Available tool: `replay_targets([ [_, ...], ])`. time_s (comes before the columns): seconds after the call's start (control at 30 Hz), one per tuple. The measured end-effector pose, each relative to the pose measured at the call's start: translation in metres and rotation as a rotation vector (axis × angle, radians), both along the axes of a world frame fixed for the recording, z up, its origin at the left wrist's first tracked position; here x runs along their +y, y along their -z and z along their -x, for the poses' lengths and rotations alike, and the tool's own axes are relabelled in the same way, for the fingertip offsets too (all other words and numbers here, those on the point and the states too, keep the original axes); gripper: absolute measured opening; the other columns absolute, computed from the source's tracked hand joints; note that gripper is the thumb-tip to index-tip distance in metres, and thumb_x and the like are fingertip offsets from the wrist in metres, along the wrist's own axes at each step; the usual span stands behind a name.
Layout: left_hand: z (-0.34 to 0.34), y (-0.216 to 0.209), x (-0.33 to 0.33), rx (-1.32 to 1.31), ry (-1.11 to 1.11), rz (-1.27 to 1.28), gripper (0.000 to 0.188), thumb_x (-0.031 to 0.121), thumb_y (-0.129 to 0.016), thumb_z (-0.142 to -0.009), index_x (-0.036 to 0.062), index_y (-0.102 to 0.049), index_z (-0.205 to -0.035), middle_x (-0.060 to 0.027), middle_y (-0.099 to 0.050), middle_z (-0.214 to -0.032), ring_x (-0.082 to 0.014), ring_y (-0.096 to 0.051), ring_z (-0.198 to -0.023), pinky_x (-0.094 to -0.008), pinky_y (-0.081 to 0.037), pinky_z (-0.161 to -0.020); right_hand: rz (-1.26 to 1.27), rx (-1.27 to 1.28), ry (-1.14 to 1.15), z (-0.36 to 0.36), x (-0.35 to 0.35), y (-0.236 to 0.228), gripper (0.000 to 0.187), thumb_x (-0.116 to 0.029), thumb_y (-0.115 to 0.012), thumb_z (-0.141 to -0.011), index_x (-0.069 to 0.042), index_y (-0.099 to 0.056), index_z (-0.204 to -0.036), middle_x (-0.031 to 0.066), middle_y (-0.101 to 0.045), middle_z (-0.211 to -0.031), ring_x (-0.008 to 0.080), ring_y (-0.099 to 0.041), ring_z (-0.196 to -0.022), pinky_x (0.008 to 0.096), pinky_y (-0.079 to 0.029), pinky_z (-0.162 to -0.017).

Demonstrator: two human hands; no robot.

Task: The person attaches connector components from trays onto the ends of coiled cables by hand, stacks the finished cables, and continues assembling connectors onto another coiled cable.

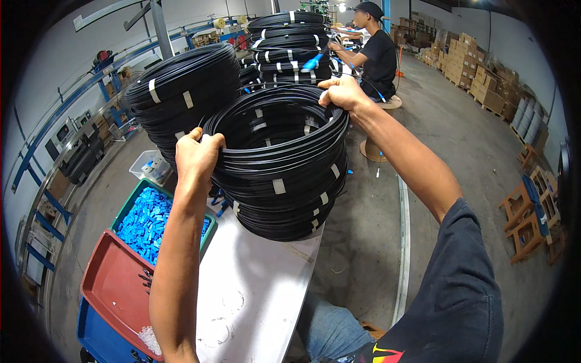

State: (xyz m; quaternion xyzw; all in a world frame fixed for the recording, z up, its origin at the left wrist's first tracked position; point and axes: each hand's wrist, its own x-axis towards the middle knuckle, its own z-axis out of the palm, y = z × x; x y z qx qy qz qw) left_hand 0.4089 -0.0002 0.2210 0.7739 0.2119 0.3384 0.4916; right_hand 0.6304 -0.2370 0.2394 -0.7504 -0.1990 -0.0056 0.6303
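A stack of black cable coils, bound with white tape strips, stands at the far end of a white table. My left hand is closed around the left rim of the top cable coil. On the far right rim of that coil, my right hand is closed too, with the thumb toward the inside. The top coil lies tilted on the stack, or close above it; I cannot tell which. Its underside is hidden.
More coil stacks stand left and behind. Beside the table are a green tray of blue plastic pieces, a red tray and a blue tray. A person in black sits beyond. Wooden stools stand right.
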Motion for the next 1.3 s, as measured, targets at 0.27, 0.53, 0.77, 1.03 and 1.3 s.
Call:
replay_targets([
  [0.27,0.000,-0.001,0.011,0.036,-0.032,0.013,0.078,0.003,-0.066,-0.068,-0.0150,-0.049,-0.142,-0.0292,-0.053,-0.147,-0.0314,-0.057,-0.131,-0.0318,-0.043,-0.107,0.028,0.034,0.021,0.001,0.008,-0.002,0.051,0.013,-0.071,-0.066,0.000,-0.074,-0.116,0.0122,-0.075,-0.084,0.0155,-0.065,-0.065,0.0293,-0.049,-0.055],
  [0.53,-0.006,0.020,0.021,0.000,-0.121,-0.256,0.068,0.033,-0.064,-0.081,-0.0032,-0.060,-0.138,-0.0287,-0.057,-0.142,-0.0379,-0.054,-0.135,-0.0393,-0.038,-0.114,0.117,-0.148,-0.016,-0.004,0.003,0.005,0.044,-0.002,-0.072,-0.077,0.001,-0.072,-0.121,0.0133,-0.077,-0.096,0.0164,-0.071,-0.083,0.0298,-0.054,-0.077],
  [0.77,0.017,0.041,-0.003,-0.409,-0.295,-0.445,0.053,0.038,-0.054,-0.101,-0.0026,-0.057,-0.134,-0.0300,-0.040,-0.150,-0.0422,-0.036,-0.143,-0.0479,-0.025,-0.120,-0.216,-0.416,0.166,0.025,-0.025,0.009,0.044,-0.041,-0.073,-0.091,-0.001,-0.074,-0.107,0.0061,-0.073,-0.097,0.0137,-0.063,-0.088,0.0302,-0.049,-0.082],
  [1.03,0.005,0.088,-0.021,-0.618,-0.062,-0.042,0.064,0.049,-0.039,-0.108,-0.0049,-0.047,-0.140,-0.0243,-0.053,-0.137,-0.0341,-0.050,-0.129,-0.0410,-0.031,-0.114,-0.408,-0.265,0.112,0.089,-0.026,0.121,0.071,-0.062,-0.036,-0.106,-0.003,-0.050,-0.144,0.0081,-0.056,-0.121,0.0195,-0.050,-0.117,0.0341,-0.033,-0.109],
  [1.3,-0.006,0.088,-0.041,-0.712,0.020,0.037,0.064,0.049,-0.038,-0.108,-0.0031,-0.041,-0.145,-0.0195,-0.053,-0.137,-0.0280,-0.047,-0.131,-0.0390,-0.027,-0.117,-0.624,-0.148,0.011,0.103,-0.002,0.145,0.070,-0.055,-0.030,-0.110,0.002,-0.039,-0.149,0.0185,-0.047,-0.147,0.0259,-0.044,-0.138,0.0380,-0.031,-0.119],
])
